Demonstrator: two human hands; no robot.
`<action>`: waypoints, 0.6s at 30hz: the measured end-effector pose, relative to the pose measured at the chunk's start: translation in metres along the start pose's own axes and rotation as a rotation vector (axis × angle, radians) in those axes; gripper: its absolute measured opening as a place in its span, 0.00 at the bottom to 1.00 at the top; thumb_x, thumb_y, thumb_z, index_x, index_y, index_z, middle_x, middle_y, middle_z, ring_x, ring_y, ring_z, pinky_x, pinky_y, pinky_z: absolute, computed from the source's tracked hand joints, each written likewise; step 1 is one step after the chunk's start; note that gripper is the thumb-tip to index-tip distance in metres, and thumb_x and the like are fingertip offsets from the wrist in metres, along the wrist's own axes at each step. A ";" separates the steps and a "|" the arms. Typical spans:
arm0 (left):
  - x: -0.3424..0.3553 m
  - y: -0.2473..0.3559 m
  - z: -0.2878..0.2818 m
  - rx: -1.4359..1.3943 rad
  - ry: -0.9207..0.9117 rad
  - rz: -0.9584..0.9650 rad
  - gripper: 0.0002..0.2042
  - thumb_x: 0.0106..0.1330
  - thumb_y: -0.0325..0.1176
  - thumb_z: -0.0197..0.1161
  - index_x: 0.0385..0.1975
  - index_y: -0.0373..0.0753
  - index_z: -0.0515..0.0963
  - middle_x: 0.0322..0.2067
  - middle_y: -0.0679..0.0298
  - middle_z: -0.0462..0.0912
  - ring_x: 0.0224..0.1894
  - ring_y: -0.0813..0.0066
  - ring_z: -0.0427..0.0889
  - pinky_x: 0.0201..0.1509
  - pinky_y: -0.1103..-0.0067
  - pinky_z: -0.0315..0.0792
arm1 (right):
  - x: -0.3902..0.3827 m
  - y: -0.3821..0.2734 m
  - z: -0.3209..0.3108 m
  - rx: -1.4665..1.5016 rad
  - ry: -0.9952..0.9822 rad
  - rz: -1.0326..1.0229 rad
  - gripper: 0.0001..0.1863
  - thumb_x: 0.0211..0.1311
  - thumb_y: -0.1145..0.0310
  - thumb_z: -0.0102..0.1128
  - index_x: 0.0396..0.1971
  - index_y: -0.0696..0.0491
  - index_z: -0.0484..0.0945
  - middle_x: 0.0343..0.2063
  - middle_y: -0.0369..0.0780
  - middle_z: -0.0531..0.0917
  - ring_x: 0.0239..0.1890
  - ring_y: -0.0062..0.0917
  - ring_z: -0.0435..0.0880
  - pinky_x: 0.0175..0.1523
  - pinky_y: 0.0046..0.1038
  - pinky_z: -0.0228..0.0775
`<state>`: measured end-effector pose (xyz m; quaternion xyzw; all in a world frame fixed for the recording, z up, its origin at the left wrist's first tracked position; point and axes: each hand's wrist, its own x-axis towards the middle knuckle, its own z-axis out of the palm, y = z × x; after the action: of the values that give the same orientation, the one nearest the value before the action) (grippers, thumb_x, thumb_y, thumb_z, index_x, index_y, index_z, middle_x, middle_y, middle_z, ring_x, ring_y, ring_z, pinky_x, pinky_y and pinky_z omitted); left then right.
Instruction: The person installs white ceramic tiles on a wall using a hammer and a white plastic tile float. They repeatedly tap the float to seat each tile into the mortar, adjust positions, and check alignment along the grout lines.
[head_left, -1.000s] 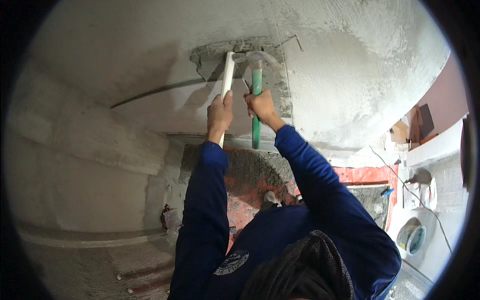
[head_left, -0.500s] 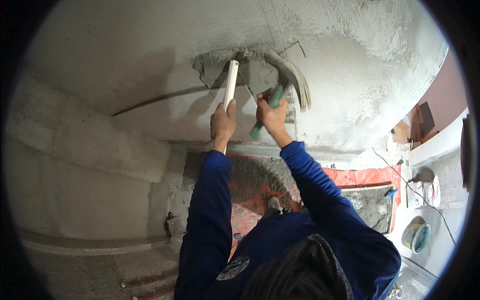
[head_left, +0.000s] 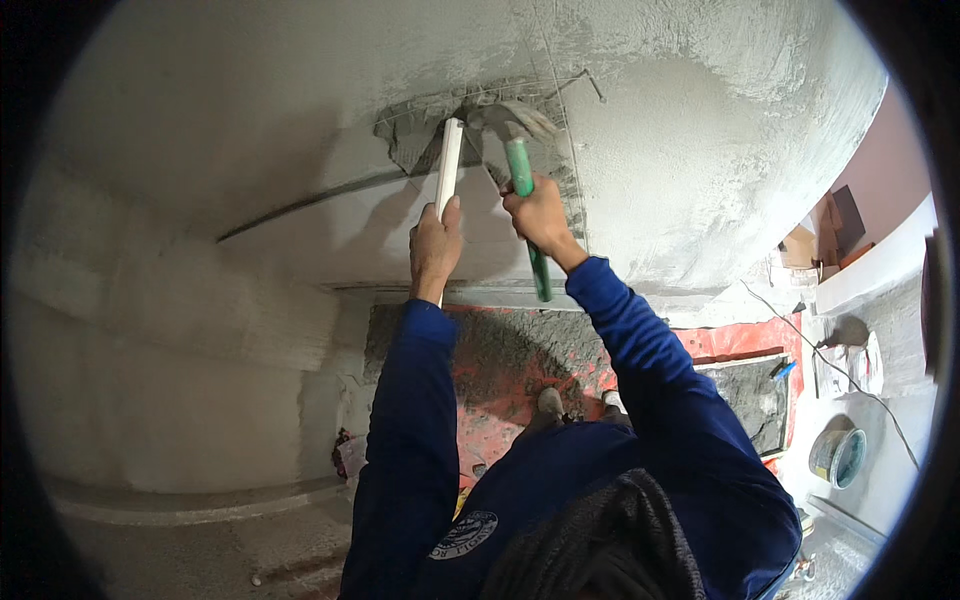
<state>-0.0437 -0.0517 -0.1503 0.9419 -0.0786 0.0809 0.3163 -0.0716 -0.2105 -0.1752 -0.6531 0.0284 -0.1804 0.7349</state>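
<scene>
My left hand [head_left: 434, 245] grips a long white bar [head_left: 450, 152], held upright against a rough chipped patch [head_left: 410, 135] of grey plaster on the wall in front of me. My right hand [head_left: 540, 215] is closed around the green handle of a hammer [head_left: 519, 165]. The hammer's slightly blurred metal head sits over the patch, just right of the bar's top. A thin bent metal rod [head_left: 598, 88] sticks out at the patch's upper right.
Below are my feet on a mortar-smeared red sheet [head_left: 490, 395]. At right lie a board of grey mortar [head_left: 740, 405], a blue-handled tool [head_left: 783, 370], a cable [head_left: 842, 372], a bucket [head_left: 838, 458] and pieces of cardboard [head_left: 800, 254]. A grey wall [head_left: 170, 350] stands at left.
The hammer swung right and tilted half a second ago; now its head is back beside the bar's top. My left hand and the bar have shifted slightly left since then.
</scene>
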 end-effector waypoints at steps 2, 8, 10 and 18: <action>-0.002 -0.002 0.000 0.014 -0.037 -0.022 0.27 0.71 0.54 0.46 0.39 0.29 0.74 0.33 0.39 0.81 0.40 0.39 0.80 0.44 0.57 0.73 | -0.001 0.001 0.003 0.200 0.148 0.074 0.03 0.56 0.78 0.55 0.26 0.61 0.74 0.13 0.37 0.74 0.10 0.21 0.70 0.15 0.25 0.60; 0.007 -0.009 -0.003 0.002 -0.104 -0.086 0.28 0.70 0.55 0.48 0.40 0.29 0.75 0.33 0.39 0.81 0.41 0.40 0.80 0.46 0.58 0.72 | 0.001 0.005 0.013 0.123 -0.064 0.137 0.04 0.55 0.79 0.54 0.31 0.61 0.74 0.13 0.37 0.73 0.10 0.20 0.69 0.15 0.25 0.59; 0.010 -0.013 -0.005 -0.032 -0.057 0.000 0.28 0.70 0.55 0.48 0.40 0.29 0.75 0.33 0.40 0.81 0.40 0.40 0.80 0.46 0.58 0.72 | 0.004 0.010 0.013 0.113 0.017 0.018 0.04 0.56 0.79 0.54 0.31 0.61 0.74 0.13 0.36 0.73 0.10 0.19 0.69 0.15 0.25 0.59; 0.021 -0.042 -0.010 -0.091 -0.122 0.106 0.24 0.70 0.53 0.49 0.38 0.32 0.74 0.29 0.42 0.81 0.37 0.42 0.81 0.40 0.58 0.73 | -0.010 0.023 0.032 0.132 -0.003 0.154 0.03 0.55 0.79 0.55 0.30 0.63 0.74 0.12 0.35 0.71 0.09 0.18 0.69 0.14 0.23 0.60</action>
<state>-0.0159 -0.0140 -0.1627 0.9243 -0.1511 0.0363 0.3485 -0.0669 -0.1751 -0.1947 -0.5996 0.0655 -0.1237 0.7880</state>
